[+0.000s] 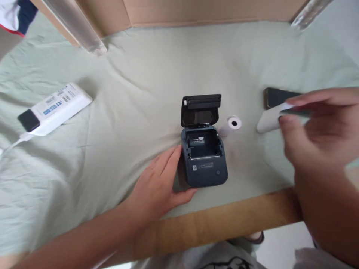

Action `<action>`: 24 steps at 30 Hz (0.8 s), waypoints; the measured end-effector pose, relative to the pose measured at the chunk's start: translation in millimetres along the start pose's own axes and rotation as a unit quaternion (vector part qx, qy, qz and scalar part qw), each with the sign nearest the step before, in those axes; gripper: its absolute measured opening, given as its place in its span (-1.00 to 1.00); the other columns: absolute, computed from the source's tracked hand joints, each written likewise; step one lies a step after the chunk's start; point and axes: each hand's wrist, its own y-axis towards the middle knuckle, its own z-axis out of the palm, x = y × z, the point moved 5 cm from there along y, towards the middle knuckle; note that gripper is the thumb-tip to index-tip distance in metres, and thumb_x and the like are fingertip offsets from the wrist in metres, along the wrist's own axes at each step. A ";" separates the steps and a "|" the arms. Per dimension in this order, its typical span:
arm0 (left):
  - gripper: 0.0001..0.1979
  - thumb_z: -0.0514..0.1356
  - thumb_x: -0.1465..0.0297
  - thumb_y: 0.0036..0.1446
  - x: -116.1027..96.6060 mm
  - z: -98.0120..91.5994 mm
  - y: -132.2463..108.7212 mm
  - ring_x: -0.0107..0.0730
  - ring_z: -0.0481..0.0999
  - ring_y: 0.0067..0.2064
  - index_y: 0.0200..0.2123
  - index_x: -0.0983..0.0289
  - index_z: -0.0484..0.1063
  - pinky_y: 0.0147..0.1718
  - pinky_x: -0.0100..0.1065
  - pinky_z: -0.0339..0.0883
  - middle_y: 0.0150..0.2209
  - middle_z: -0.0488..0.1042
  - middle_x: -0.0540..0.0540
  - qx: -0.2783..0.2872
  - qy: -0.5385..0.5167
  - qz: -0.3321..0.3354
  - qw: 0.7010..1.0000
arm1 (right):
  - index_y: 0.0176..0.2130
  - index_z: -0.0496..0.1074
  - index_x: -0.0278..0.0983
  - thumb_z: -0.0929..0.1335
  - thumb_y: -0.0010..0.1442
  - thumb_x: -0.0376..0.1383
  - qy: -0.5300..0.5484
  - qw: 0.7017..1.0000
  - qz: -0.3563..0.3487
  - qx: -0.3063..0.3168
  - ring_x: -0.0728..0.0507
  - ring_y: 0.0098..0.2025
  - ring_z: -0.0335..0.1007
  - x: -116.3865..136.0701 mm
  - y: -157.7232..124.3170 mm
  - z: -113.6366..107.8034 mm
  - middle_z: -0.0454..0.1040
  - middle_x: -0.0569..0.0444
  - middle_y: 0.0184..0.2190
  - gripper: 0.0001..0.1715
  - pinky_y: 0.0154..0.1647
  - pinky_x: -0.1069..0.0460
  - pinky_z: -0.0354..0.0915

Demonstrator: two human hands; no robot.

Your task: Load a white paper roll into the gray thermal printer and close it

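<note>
A small dark blue portable printer [206,170] sits on the pale green cloth with its lid [200,110] raised and its inner bay bare. My left hand [159,183] rests against its left side, fingers along the edge and thumb at the front corner. Just right of the printer lies a small white paper roll [232,123] with a dark core hole. Further right, my right hand [322,127] is raised, thumb and forefinger pinching a white strip of paper [270,118]. Motion blurs this hand.
A dark phone-like slab [277,96] lies behind the right hand. At the left is a white power strip [61,104] with a black plug and a cord. An open cardboard box [210,13] stands at the back. A brown band [224,220] runs along the near edge.
</note>
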 end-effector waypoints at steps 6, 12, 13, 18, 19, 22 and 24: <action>-0.04 0.47 0.10 0.43 2.3 -1.1 3.0 0.32 0.71 0.48 0.71 0.10 0.14 0.43 0.23 0.73 0.55 0.58 0.35 -0.008 0.003 0.017 1.000 | 0.02 0.55 -0.13 0.51 0.19 -0.12 -0.097 0.993 0.037 -0.047 -0.21 -0.18 0.51 -58.1 5.3 -26.6 0.54 -0.10 -0.12 -0.59 -0.14 -0.14 0.39; -0.08 0.42 0.07 0.50 -0.5 -3.4 2.6 0.29 0.70 0.49 0.71 0.13 0.12 0.43 0.20 0.73 0.55 0.58 0.37 -0.002 0.026 0.025 0.999 | 0.06 0.50 -0.09 0.66 0.07 -0.06 -0.088 0.989 0.099 0.058 -0.11 -0.30 0.27 -90.2 -6.8 -1.6 0.44 0.07 -0.25 -0.37 -0.26 -0.06 0.25; -0.08 0.42 0.06 0.50 -0.3 -3.7 2.1 0.29 0.70 0.49 0.71 0.13 0.12 0.43 0.19 0.73 0.55 0.58 0.37 0.003 0.029 0.022 0.999 | 0.08 0.48 -0.08 0.67 0.03 -0.09 -0.081 0.989 0.102 0.064 -0.11 -0.31 0.28 -88.6 -7.1 0.5 0.44 0.08 -0.24 -0.31 -0.25 -0.07 0.26; -0.06 0.43 0.04 0.49 -0.8 -6.1 1.6 0.33 0.70 0.49 0.72 0.09 0.10 0.40 0.22 0.77 0.56 0.57 0.36 0.017 0.026 0.011 0.999 | 0.19 0.22 0.02 0.65 0.04 -0.11 0.024 0.988 0.083 0.126 -0.17 -0.21 0.47 -70.4 -10.2 11.5 0.55 0.06 -0.14 -0.11 -0.20 -0.09 0.37; -0.06 0.42 0.03 0.50 -0.9 -7.2 1.9 0.34 0.70 0.50 0.73 0.09 0.10 0.40 0.23 0.77 0.56 0.57 0.37 0.018 0.027 0.008 0.999 | 0.16 0.21 0.02 0.63 0.09 -0.12 0.045 0.986 0.076 0.144 -0.17 -0.16 0.52 -66.0 -11.9 14.1 0.59 0.03 -0.10 -0.18 -0.16 -0.09 0.41; -0.09 0.38 -0.02 0.54 -0.6 -10.1 2.8 0.36 0.70 0.50 0.72 0.12 0.11 0.41 0.27 0.76 0.55 0.57 0.41 0.024 0.034 0.001 0.999 | 0.09 0.31 -0.03 0.56 0.20 -0.15 0.071 0.978 0.061 0.185 -0.18 -0.06 0.60 -56.4 -17.0 20.5 0.66 -0.06 0.02 -0.43 -0.10 -0.11 0.45; -0.11 0.35 -0.05 0.56 -0.8 -11.5 2.9 0.37 0.71 0.49 0.72 0.12 0.11 0.40 0.29 0.77 0.54 0.59 0.41 0.025 0.043 0.000 0.999 | 0.04 0.41 -0.08 0.57 0.22 -0.16 0.070 0.979 0.052 0.185 -0.16 -0.09 0.57 -54.8 -17.6 21.4 0.64 -0.07 0.00 -0.54 -0.13 -0.11 0.41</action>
